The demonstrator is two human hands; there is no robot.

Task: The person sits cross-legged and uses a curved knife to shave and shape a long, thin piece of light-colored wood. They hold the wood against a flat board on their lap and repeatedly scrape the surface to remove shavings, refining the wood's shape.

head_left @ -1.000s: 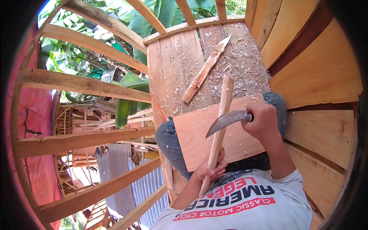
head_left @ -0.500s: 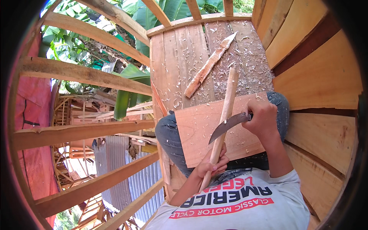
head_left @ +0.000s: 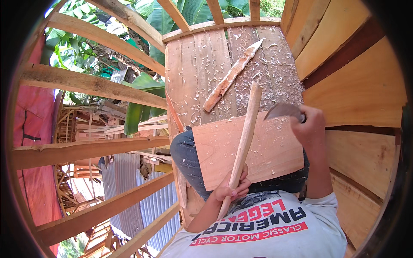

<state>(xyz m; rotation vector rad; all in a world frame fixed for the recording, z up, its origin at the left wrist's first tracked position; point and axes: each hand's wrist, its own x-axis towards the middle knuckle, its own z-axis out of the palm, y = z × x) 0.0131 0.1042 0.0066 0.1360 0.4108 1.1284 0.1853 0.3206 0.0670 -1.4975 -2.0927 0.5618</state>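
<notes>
A long pale wooden stick [head_left: 246, 131] slants up and away from my body, over the flat board [head_left: 275, 148] on my lap. My left hand [head_left: 232, 187] is closed round the stick's lower part. Its bottom end rests near my shirt. In my right hand [head_left: 309, 125], raised at the right edge of the board, is a knife [head_left: 284, 111] with a dark curved blade, its fist wrapped round the handle. The blade points left toward the stick's upper part and stands apart from it. Thin shavings are scattered on the board.
A rough piece of wood with a pointed end [head_left: 232, 76] lies on the plank floor [head_left: 185, 64] ahead, among many curled shavings. Wooden rails [head_left: 92, 146] run along the left, with gaps showing leaves and metal sheets. A plank wall [head_left: 361, 86] rises close on the right.
My right hand has lifted the knife off the stick and moved it up and to the right. The stick's top end has tipped slightly left and toward me.
</notes>
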